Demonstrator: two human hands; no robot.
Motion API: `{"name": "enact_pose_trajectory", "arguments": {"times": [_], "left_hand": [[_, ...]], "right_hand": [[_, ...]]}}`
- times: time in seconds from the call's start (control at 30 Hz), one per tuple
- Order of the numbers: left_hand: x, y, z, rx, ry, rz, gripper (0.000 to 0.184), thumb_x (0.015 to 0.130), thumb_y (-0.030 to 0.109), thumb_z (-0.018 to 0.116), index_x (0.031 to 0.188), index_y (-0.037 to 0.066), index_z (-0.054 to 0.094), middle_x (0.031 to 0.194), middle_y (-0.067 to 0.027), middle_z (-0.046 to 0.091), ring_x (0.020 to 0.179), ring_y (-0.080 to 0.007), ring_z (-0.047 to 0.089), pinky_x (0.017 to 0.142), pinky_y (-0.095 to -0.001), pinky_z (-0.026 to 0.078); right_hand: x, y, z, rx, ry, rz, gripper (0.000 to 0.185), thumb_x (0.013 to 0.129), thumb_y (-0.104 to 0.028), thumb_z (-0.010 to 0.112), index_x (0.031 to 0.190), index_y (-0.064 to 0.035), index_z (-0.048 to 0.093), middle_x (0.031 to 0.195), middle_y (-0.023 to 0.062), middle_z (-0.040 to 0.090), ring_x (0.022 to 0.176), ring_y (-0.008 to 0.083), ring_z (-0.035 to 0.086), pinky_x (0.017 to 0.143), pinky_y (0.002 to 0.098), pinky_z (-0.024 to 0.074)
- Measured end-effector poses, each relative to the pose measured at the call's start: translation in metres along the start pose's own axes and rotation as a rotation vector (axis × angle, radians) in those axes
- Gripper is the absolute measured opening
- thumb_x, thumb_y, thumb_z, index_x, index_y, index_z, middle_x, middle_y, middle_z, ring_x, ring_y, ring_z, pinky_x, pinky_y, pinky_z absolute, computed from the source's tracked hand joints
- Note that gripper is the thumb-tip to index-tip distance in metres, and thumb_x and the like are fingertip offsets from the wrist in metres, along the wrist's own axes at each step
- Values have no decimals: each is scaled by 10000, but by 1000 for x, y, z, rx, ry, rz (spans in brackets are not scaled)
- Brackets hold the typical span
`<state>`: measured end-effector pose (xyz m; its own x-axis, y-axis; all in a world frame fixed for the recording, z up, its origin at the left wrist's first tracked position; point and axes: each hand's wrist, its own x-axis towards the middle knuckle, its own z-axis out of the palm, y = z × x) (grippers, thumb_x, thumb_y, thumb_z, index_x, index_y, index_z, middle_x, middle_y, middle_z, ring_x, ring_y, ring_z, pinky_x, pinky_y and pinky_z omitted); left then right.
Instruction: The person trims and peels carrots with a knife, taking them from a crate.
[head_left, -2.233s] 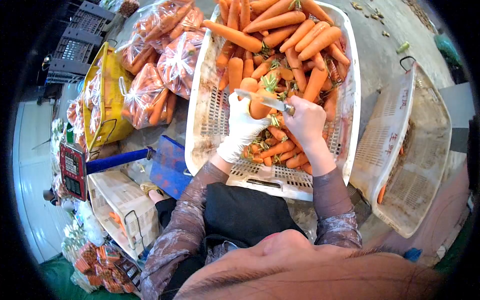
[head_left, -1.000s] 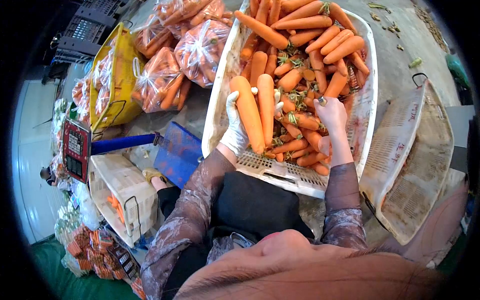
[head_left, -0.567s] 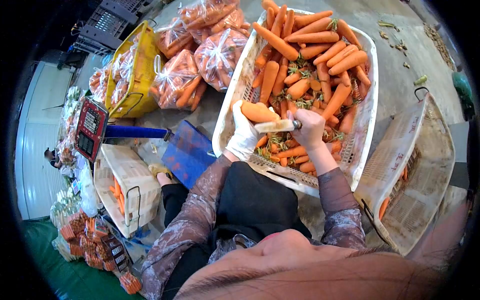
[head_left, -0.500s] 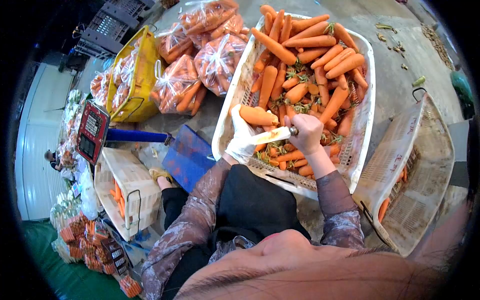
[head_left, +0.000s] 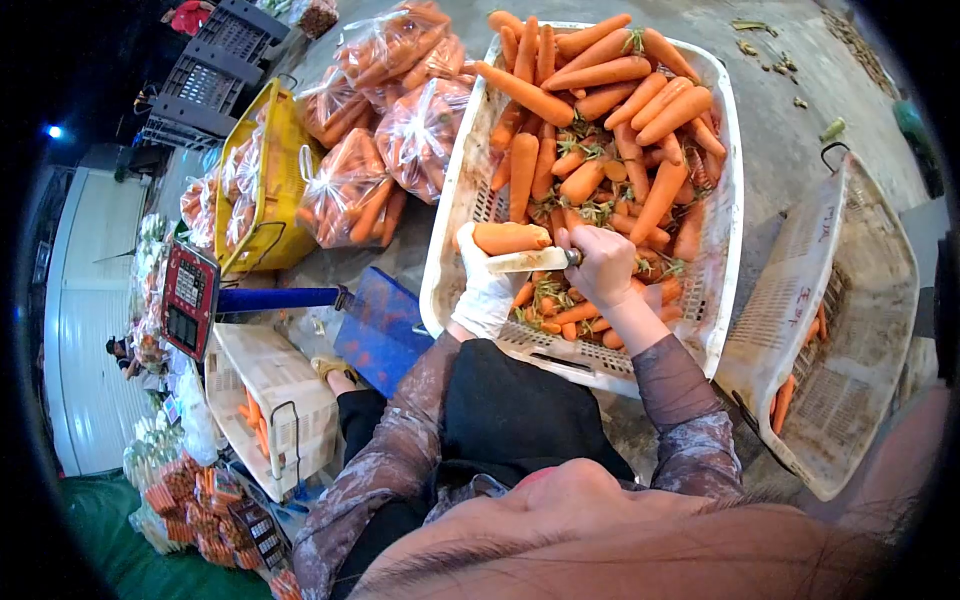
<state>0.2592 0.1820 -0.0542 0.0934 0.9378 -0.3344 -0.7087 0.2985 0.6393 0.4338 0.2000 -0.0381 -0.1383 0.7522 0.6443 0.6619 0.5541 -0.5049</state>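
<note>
Over the near left part of a white crate full of loose carrots, my left hand, in a white glove, is closed round a carrot whose blunt end faces right. My bare right hand grips the handle of a knife. Its wide, smeared blade points left and lies just below the carrot, close to the gloved fingers. Whether the blade touches the carrot is hard to tell. Below and right of the blade, carrots with green tops fill the crate.
Bagged carrots and a yellow crate stand at the left. Nearer are a red scale display, its blue platform and a white crate. Another white crate leans at the right. A person is far left.
Two whole carrots were in my left hand a second ago; one with a blunt end shows there now. My right hand has brought the knife blade over beside it.
</note>
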Motion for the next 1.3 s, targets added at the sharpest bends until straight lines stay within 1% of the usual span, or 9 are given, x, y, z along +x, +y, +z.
{"name": "enact_pose_trajectory", "arguments": {"times": [0.13, 0.2, 0.57, 0.83, 0.9, 0.93, 1.07, 1.13, 1.3], "left_hand": [[0, 13, 11, -4, -44, 10, 603, 877, 574, 418, 1125, 31, 502, 1024, -78, 577, 948, -206, 582, 881, -322, 462], [-7, 16, 23, -567, 12, -88, 618, 799, 609, 510, 1059, 48, 506, 1073, -117, 535, 982, -223, 521, 928, -310, 424], [-70, 93, -22, -149, -29, 105, 608, 702, 523, 688, 1069, 70, 516, 1167, -202, 476, 938, -307, 545, 820, -419, 488], [-275, 242, -241, -90, 646, 526, 502, 827, 420, 527, 1166, 49, 523, 1087, -150, 574, 925, -289, 589, 822, -414, 503], [-320, 287, -280, 132, 963, 710, 457, 841, 359, 523, 1170, 41, 531, 1078, -147, 581, 918, -290, 596, 835, -422, 505], [-323, 283, -258, 962, 968, 739, 324, 867, 173, 563, 1150, 18, 541, 1057, -118, 601, 912, -258, 603, 815, -395, 522], [-265, 301, -213, 1425, 1260, 870, 251, 879, 23, 518, 1123, -35, 534, 1040, -130, 614, 913, -243, 606, 814, -346, 520], [-203, 322, -237, 216, 234, 601, 296, 906, 141, 494, 1140, -38, 521, 1070, -168, 601, 979, -256, 572, 881, -349, 468], [-21, 141, 1, 1026, 0, 50, 509, 864, 243, 599, 1251, -52, 450, 1135, -173, 581, 1013, -227, 591, 881, -324, 462]], "right_hand": [[-8, 12, 9, 13, -81, 205, 172, 768, -154, 650, 655, -53, 569, 597, 114, 573, 594, 309, 603, 535, 394, 466], [-7, 43, 21, -165, -679, 798, 205, 748, -218, 627, 764, -16, 663, 728, 191, 642, 726, 365, 637, 633, 434, 499], [-6, 46, 7, -263, -780, 650, 312, 759, -311, 626, 836, -16, 691, 847, 194, 673, 817, 342, 656, 728, 433, 520], [11, 35, -11, -251, -653, 639, 385, 817, -405, 592, 827, -34, 697, 832, 193, 671, 808, 350, 653, 712, 445, 517], [10, 38, -11, -229, -648, 653, 381, 815, -403, 594, 836, -37, 697, 827, 192, 670, 808, 347, 653, 713, 446, 516], [11, 38, -11, -209, -633, 660, 376, 813, -400, 595, 845, -39, 696, 821, 192, 669, 808, 344, 654, 714, 448, 516], [17, 34, -20, -171, -609, 685, 333, 803, -387, 608, 899, -80, 693, 806, 181, 670, 797, 344, 653, 708, 439, 518], [17, 36, -22, -174, -572, 710, 321, 800, -383, 615, 904, -89, 695, 807, 176, 671, 795, 341, 653, 707, 435, 518], [21, 46, -31, -88, -371, 803, 312, 793, -370, 639, 923, -92, 695, 794, 165, 673, 776, 331, 655, 696, 429, 514]]}}
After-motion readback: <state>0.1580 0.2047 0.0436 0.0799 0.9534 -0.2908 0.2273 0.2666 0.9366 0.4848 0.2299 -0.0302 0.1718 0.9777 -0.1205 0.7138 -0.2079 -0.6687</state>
